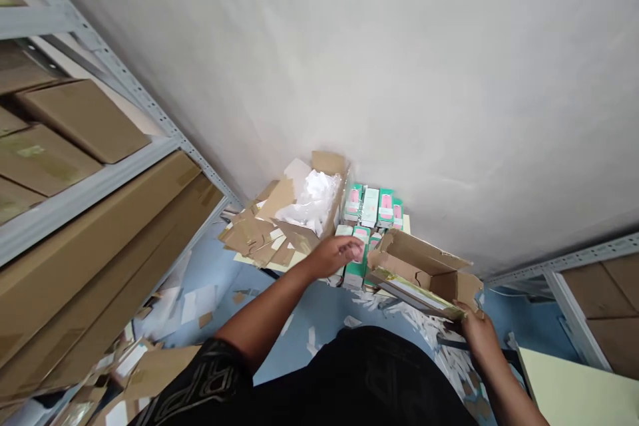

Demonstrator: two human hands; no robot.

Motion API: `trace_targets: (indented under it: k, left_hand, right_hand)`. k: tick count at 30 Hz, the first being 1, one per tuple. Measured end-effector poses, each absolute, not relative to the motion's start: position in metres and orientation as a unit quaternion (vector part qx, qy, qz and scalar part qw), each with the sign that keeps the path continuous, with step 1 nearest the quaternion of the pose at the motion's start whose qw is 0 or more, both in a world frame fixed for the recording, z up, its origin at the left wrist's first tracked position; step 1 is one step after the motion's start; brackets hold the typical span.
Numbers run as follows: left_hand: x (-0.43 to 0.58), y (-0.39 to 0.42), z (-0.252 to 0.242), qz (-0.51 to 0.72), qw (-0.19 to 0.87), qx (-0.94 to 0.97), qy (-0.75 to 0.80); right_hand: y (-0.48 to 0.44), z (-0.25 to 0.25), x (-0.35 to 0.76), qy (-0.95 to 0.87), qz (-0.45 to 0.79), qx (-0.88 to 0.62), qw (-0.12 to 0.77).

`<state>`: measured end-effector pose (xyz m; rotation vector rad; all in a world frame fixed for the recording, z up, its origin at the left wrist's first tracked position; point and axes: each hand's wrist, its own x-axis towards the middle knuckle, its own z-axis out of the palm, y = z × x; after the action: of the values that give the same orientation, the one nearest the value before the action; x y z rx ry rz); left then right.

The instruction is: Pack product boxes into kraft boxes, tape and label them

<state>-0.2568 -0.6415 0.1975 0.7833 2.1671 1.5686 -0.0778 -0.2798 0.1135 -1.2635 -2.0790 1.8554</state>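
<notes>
My left hand (335, 254) reaches forward to a stack of small green and white boxes (372, 208) piled against the wall, its fingers curled round one small green box (357, 247). My right hand (478, 329) grips the near edge of an opened brown cardboard carton (419, 269) and holds it tilted above the floor. The carton's flaps are torn and stand open.
An open carton with white plastic wrapping (312, 201) sits left of the stack, among torn cardboard pieces (257, 236). Metal shelving with brown cartons (74, 166) fills the left side. More shelving (589, 279) stands at right. Paper scraps litter the blue floor (309, 309).
</notes>
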Motion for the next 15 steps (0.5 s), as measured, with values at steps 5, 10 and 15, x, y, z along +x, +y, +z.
trace_targets:
  k: [5, 10, 15]
  left_hand:
    - [-0.330, -0.709, 0.232, 0.449, -0.050, 0.115, 0.885]
    - [-0.370, -0.749, 0.226, 0.306, -0.058, 0.109, 0.944]
    - [-0.373, -0.752, 0.210, 0.262, -0.019, 0.141, 0.955]
  right_hand:
    - [-0.320, 0.120, -0.116, -0.712, 0.597, -0.367, -0.038]
    - [-0.359, 0.126, -0.137, -0.720, 0.604, -0.337, -0.054]
    - [-0.374, 0.122, -0.142, -0.717, 0.612, -0.325, -0.080]
